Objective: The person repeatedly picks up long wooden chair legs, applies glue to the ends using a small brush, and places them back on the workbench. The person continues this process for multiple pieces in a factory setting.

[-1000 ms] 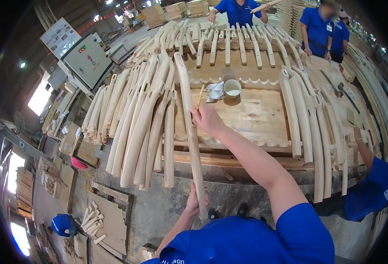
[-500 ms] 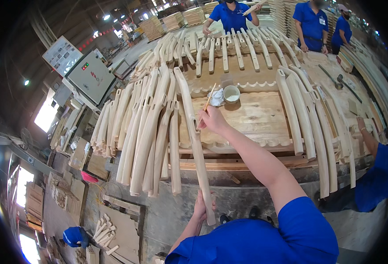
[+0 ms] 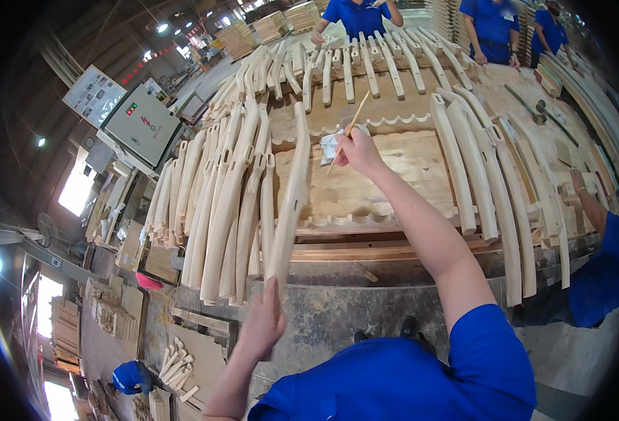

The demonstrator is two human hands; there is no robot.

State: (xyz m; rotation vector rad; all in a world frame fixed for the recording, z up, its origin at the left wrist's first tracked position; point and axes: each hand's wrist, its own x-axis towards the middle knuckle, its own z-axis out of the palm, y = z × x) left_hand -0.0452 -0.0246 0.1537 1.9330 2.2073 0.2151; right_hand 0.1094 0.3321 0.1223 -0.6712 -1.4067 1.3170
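My left hand is closed around the lower end of a long, slightly bent wooden chair leg with a slot in its face. The leg tilts up and away over the bench's left side, beside the stacked legs. My right hand pinches a thin wooden stick, its lower tip pointing down over the board. Next to that hand lies a crumpled white cloth or paper. The hand mostly hides a small bowl behind it.
Many similar legs overlap at left; more lie at right and along the far side. A scalloped wooden rail crosses the bench. A mallet lies at far right. Co-workers stand across; another's arm reaches in at right.
My right hand has moved the stick away from the leg's slot, over to the bowl and cloth. My left hand has come up and left, turning and swinging the leg's near end left.
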